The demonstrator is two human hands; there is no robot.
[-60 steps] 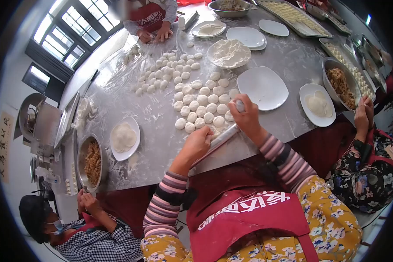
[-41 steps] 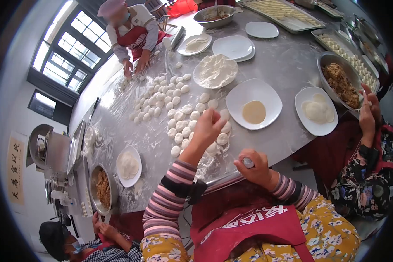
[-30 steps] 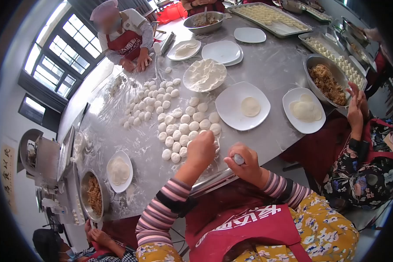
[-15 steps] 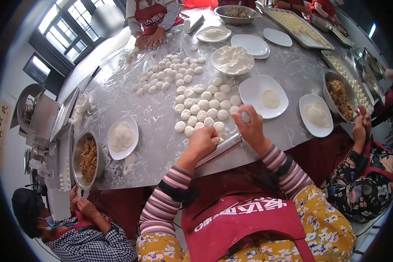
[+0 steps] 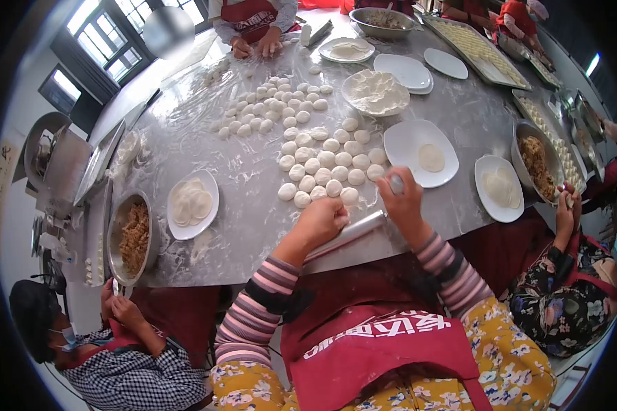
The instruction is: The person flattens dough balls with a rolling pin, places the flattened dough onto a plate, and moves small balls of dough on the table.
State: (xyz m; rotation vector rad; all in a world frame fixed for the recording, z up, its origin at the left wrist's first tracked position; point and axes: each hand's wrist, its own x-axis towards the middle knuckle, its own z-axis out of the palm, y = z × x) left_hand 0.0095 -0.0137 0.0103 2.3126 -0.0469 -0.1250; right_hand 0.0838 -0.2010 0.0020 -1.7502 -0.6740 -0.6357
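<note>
My left hand (image 5: 320, 222) is closed at the table's near edge, just below the rows of white dough pieces (image 5: 325, 161); what its fingers pinch is hidden. My right hand (image 5: 402, 198) is wrapped round the pale rounded end of a tool (image 5: 395, 183). Between my hands, along the near edge, lies a silvery metal bar (image 5: 353, 235). Beyond my right hand is a square white plate (image 5: 408, 144) with one flat dough round (image 5: 431, 157) on it.
Filling bowls (image 5: 155, 253) (image 5: 516, 151) stand left and right, near plates of wrappers (image 5: 214, 205) (image 5: 483, 198). A flour bowl (image 5: 376, 92) is farther back. Co-workers sit at both sides; another person's hands (image 5: 270, 42) work across the table. Trays of dumplings (image 5: 474, 51) are back right.
The view has shifted slightly. My right hand has moved a little away from my left, still round the tool. The hands of the person across the table have moved apart.
</note>
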